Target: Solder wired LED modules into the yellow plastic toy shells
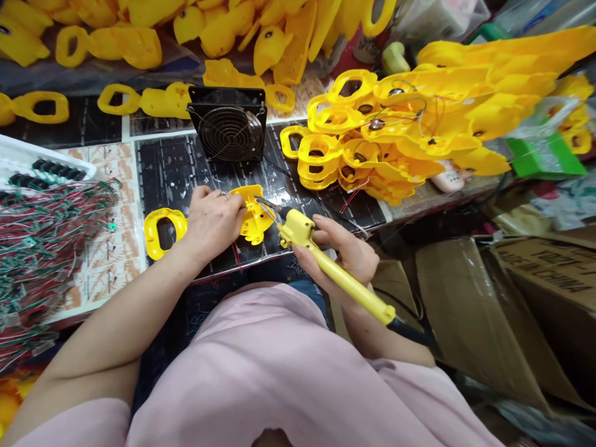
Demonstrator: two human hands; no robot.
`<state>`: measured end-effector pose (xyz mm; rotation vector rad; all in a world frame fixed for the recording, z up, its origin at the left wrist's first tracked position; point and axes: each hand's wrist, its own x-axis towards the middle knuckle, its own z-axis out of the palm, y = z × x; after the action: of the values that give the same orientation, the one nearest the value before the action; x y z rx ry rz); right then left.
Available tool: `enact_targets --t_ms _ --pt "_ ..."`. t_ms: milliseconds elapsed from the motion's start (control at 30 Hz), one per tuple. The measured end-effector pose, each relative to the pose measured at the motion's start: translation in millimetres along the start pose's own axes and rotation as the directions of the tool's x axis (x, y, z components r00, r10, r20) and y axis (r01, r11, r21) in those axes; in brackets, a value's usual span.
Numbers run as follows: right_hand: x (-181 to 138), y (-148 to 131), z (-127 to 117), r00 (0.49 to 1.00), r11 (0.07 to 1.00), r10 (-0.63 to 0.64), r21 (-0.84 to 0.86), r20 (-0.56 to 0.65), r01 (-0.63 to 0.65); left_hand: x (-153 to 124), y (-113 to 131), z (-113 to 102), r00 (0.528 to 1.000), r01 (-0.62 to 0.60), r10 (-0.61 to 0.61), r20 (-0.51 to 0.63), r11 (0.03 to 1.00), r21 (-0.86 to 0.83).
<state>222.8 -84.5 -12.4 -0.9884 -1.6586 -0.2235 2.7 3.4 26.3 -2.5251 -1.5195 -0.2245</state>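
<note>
Left hand [212,220] presses down on a yellow plastic shell [254,214] at frame centre, while right hand [347,251] grips a yellow soldering iron [326,261], tip on the shell.

free strip of black bench mat [161,171] between heap of red-and-green wired parts [41,248] and black square wire-guarded fan [229,124]; right of fan, stacked yellow plastic shells [372,149] block; near edge taken by left hand [212,220] on yellow ring-handled plastic shell [149,231].

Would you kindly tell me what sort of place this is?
Probably an assembly workshop: stacked yellow shells, wired boards, and a soldering iron in the right hand, at the shell the left hand holds.
</note>
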Motion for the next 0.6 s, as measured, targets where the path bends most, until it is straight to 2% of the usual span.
enact_targets --t_ms 133,267,600 --pt "0.6 -0.3 2.6 0.999 0.999 -0.033 0.023 -0.018 0.034 -1.1 -1.0 4.8 0.998 -0.011 0.01 -0.063 1.0 -0.026" --pt "0.5 -0.8 7.3 0.997 0.994 -0.073 0.076 -0.036 0.075 -1.2 -0.6 5.8 0.999 -0.008 0.008 -0.05 1.0 -0.005" --pt "1.5 -4.7 14.0 0.996 0.993 -0.082 0.091 0.018 0.08 0.6 7.5 -10.8 0.992 0.013 -0.023 0.127 0.997 0.073"
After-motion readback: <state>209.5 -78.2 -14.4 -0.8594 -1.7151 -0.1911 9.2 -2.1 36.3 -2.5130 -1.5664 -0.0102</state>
